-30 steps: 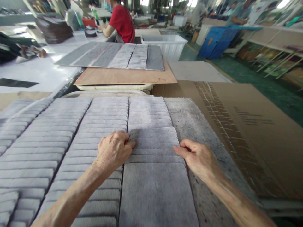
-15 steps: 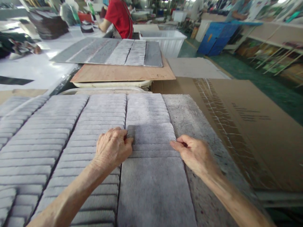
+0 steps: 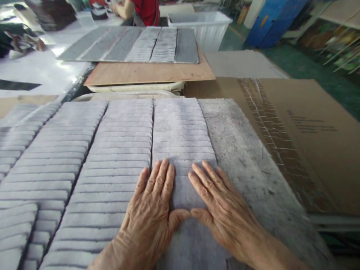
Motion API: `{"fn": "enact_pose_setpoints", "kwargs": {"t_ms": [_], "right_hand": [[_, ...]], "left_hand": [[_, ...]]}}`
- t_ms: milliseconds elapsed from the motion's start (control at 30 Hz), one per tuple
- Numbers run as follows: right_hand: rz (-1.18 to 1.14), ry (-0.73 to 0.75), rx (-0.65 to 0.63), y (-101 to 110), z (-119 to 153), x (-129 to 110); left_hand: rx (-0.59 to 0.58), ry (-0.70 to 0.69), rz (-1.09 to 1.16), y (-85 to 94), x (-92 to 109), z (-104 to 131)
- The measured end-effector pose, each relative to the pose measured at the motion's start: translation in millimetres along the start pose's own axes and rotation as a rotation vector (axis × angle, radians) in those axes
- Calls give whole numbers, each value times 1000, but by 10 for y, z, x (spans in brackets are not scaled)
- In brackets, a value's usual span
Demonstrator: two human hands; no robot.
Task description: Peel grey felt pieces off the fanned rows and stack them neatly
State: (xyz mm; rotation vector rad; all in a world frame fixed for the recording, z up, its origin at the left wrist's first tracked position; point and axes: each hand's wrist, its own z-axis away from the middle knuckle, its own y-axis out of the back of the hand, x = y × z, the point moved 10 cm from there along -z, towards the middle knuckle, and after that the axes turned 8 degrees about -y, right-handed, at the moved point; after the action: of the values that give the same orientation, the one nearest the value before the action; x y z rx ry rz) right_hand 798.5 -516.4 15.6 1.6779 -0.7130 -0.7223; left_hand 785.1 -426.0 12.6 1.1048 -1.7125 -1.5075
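Both palms lie flat on a row of overlapping grey fabric-like pieces (image 3: 180,127), nearest the board's right side. My left hand (image 3: 152,210) has its fingers stretched over the row's left edge and the seam beside it. My right hand (image 3: 219,206) rests on the right half of the row, fingers spread. The two thumbs meet near the middle of the row, over its lowest grey piece (image 3: 194,243). To the left runs a matching row of overlapped grey pieces (image 3: 123,150), close alongside. Neither hand grips anything.
The rows lie on a speckled grey board (image 3: 242,150). Brown cardboard (image 3: 309,123) with tape lies to the right. Ahead are a wooden board (image 3: 149,73), a second grey board (image 3: 98,43) with more pieces, and a white bin (image 3: 208,30). A person in a red top (image 3: 146,11) works beyond.
Both hands have gone from pinching the edges of the pieces to lying flat on the row, nearer to me. The view has tilted downward.
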Motion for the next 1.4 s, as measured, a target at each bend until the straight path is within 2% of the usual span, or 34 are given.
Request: {"fn": "enact_pose_setpoints", "kwargs": {"t_ms": [67, 133, 267, 367, 400, 467, 633, 733, 767, 833, 933, 1000, 1133, 1200, 1300, 1400], "right_hand": [[5, -3, -40, -86, 9, 12], [-13, -8, -39, -74, -7, 33], [-96, -45, 69, 182, 9, -33], [-167, 85, 139, 383, 178, -406], [-187, 158, 121, 395, 261, -582], [-215, 215, 84, 374, 407, -837], [-110, 230, 102, 294, 501, -1053], [-109, 338, 159, 366, 452, -1070], [-142, 332, 164, 399, 412, -1027], [-262, 220, 132, 457, 294, -856], [-440, -35, 55, 519, 156, -555], [-447, -97, 46, 597, 128, -482], [-281, -24, 169, 762, 173, -555], [-279, 34, 164, 694, 221, -638], [-385, 100, 74, 504, 292, -761], [-408, 91, 121, 520, 344, -787]], "left_hand": [[-42, 20, 5, -24, -24, 7], [-98, 15, 45, -9, -97, -9], [-210, -80, 162, 10, -220, -23], [-236, -123, 187, -9, -265, 2], [-239, -123, 184, -20, -272, 11], [-245, -121, 175, -44, -269, 23], [-219, -134, 167, -45, -247, 23], [-217, -142, 169, -49, -258, 25], [-225, -146, 172, -57, -260, 27], [-245, -151, 182, -72, -263, 28], [-272, -147, 209, -91, -269, 29], [-285, -143, 224, -98, -272, 31], [-292, -139, 224, -93, -270, 34], [-289, -140, 220, -88, -264, 35], [-286, -134, 227, -89, -260, 36], [-290, -125, 247, -91, -262, 32]]}}
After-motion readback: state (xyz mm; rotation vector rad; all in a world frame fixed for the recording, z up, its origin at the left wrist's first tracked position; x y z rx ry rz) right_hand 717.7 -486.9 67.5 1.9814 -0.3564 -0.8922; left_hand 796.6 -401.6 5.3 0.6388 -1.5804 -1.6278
